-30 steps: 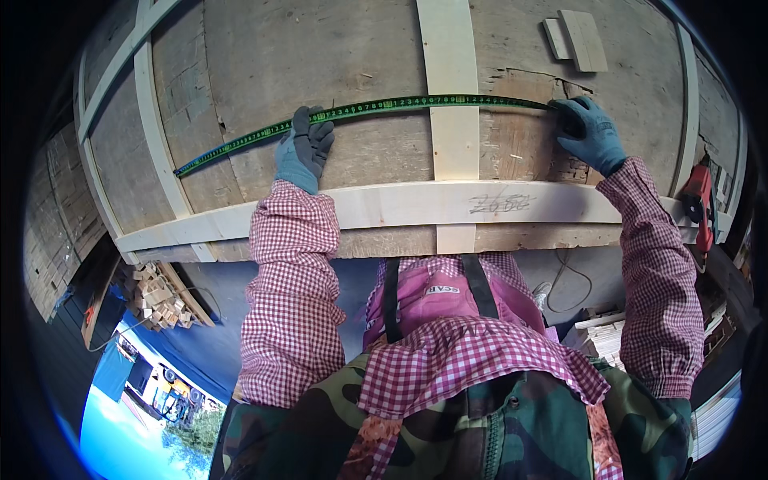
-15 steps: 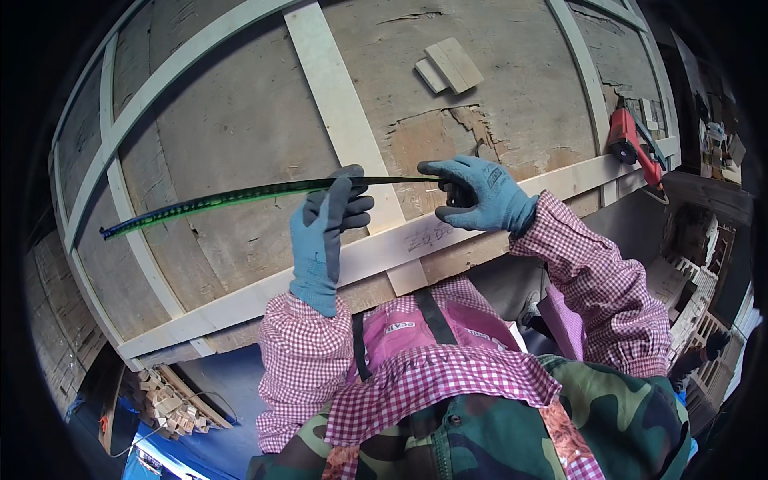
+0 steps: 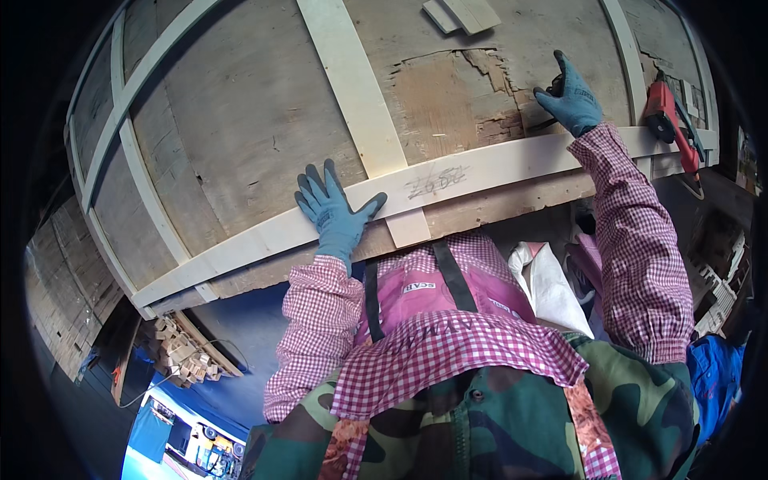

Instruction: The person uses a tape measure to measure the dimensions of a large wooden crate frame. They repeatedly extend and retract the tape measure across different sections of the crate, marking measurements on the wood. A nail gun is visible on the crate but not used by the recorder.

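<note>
My left hand (image 3: 332, 210), in a blue glove with grey fingertips, lies open with fingers spread on the front wooden strip (image 3: 288, 238) and the board behind it. To the right, my right hand (image 3: 572, 98), gloved alike, is over the plywood panel (image 3: 264, 104) beyond the strip. Its index finger and thumb are apart, and a dark tape measure (image 3: 555, 85) shows partly between them. The other fingers and most of the tape measure are hidden. No drawn-out blade shows. Pencil marks (image 3: 436, 182) are on the front strip between my hands.
Two small wood blocks (image 3: 472, 14) lie at the far edge. A red and black power tool (image 3: 670, 120) rests on the panel's right end. Pale battens (image 3: 356, 80) cross the panel, whose surface is torn in places. Wood offcuts (image 3: 186, 352) are piled low on the left.
The tape measure's long blade, stretched between my hands before, is out of sight. My left hand has let go of it and opened onto the strip. My right hand has moved right and away.
</note>
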Available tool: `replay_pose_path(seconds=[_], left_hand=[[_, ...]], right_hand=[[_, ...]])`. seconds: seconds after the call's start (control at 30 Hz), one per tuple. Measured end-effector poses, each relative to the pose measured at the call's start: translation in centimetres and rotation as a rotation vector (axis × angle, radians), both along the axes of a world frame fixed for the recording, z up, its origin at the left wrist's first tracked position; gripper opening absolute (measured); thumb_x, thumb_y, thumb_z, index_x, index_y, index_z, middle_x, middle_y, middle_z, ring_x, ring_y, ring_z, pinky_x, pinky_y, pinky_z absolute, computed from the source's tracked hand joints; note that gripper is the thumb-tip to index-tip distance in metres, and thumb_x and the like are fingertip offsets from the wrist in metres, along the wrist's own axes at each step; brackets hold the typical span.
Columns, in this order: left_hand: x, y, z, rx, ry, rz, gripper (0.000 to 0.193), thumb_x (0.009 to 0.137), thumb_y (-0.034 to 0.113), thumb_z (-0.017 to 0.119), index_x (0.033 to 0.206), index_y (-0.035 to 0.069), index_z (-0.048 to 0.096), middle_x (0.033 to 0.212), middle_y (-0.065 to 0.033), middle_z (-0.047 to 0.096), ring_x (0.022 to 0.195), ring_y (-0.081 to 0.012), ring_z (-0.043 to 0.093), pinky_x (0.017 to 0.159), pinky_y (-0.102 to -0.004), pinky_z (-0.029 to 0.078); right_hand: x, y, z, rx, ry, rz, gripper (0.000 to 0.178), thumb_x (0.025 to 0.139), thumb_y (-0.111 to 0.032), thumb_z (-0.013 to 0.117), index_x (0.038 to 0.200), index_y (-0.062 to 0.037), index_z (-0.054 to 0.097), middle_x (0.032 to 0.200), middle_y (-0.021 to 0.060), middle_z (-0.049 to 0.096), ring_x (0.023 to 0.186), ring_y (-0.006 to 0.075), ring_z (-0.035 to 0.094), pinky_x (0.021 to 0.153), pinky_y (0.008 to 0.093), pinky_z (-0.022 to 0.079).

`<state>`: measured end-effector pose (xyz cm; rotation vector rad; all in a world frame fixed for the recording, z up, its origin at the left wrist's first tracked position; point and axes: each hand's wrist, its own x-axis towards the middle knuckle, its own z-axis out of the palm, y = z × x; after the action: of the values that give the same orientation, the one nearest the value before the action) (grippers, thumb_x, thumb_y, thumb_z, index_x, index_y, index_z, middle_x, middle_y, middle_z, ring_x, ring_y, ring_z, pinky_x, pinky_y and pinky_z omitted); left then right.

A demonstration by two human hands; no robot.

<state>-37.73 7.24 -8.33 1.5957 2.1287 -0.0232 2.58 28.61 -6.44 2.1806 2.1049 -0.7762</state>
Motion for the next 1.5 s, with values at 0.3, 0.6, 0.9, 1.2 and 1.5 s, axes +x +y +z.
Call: replay_pose_path(seconds=[0.3, 0.6, 0.9, 1.2, 1.5], left_hand=[[-1.5, -0.4, -3.0, -0.12, 0.129, -0.019, 0.122, 0.063, 0.069, 0.072, 0.153, 0.016, 0.01, 0.159, -0.0154, 0.007, 0.146, -0.0342, 0.002, 0.114, -0.0523, -0.005], [-0.1, 0.5, -2.1, -0.178, 0.105, 0.002, 0.124, 0.059, 0.057, 0.079, 0.154, 0.017, 0.01, 0.159, -0.013, 0.009, 0.147, -0.0312, 0.005, 0.116, -0.0493, -0.004], [-0.2, 1.1, 0.4, -0.245, 0.126, 0.011, 0.128, 0.056, 0.061, 0.078, 0.153, 0.014, 0.009, 0.159, -0.0152, 0.006, 0.147, -0.0327, 0.001, 0.115, -0.0489, -0.007], [0.2, 0.9, -0.3, -0.252, 0.082, 0.007, 0.124, 0.059, 0.059, 0.077, 0.153, 0.012, 0.011, 0.158, -0.0186, 0.008, 0.146, -0.0345, 0.002, 0.115, -0.051, -0.006], [0.5, 1.5, -0.2, -0.364, 0.07, 0.032, 0.128, 0.061, 0.076, 0.066, 0.153, 0.015, 0.002, 0.159, -0.0159, -0.002, 0.146, -0.0353, -0.009, 0.113, -0.0533, -0.013]], right_hand=[[0.8, 1.1, -2.6, 0.174, -0.17, 0.286, 0.088, 0.077, -0.051, 0.068, 0.149, -0.024, 0.025, 0.135, 0.0113, 0.045, 0.123, 0.0296, 0.045, 0.106, 0.044, 0.035], [23.5, 0.0, 2.4, 0.895, -0.301, -0.278, 0.073, 0.07, -0.008, 0.059, 0.141, -0.0066, 0.039, 0.123, 0.0184, 0.054, 0.112, 0.0362, 0.051, 0.099, 0.0455, 0.037], [43.5, 1.9, -3.6, 0.042, -0.56, -0.249, 0.094, 0.072, 0.0, 0.068, 0.151, -0.0161, 0.021, 0.128, 0.0226, 0.053, 0.113, 0.0375, 0.055, 0.094, 0.041, 0.045], [51.9, 2.4, -5.3, 0.227, -0.69, -0.014, 0.081, 0.08, -0.004, 0.062, 0.151, -0.0173, 0.023, 0.137, 0.0123, 0.052, 0.12, 0.0312, 0.054, 0.101, 0.0379, 0.038], [37.2, 4.4, 7.1, 0.162, -0.531, -0.225, 0.053, 0.077, -0.021, 0.068, 0.125, -0.0072, 0.053, 0.113, 0.02, 0.064, 0.104, 0.0382, 0.061, 0.087, 0.0416, 0.05]])
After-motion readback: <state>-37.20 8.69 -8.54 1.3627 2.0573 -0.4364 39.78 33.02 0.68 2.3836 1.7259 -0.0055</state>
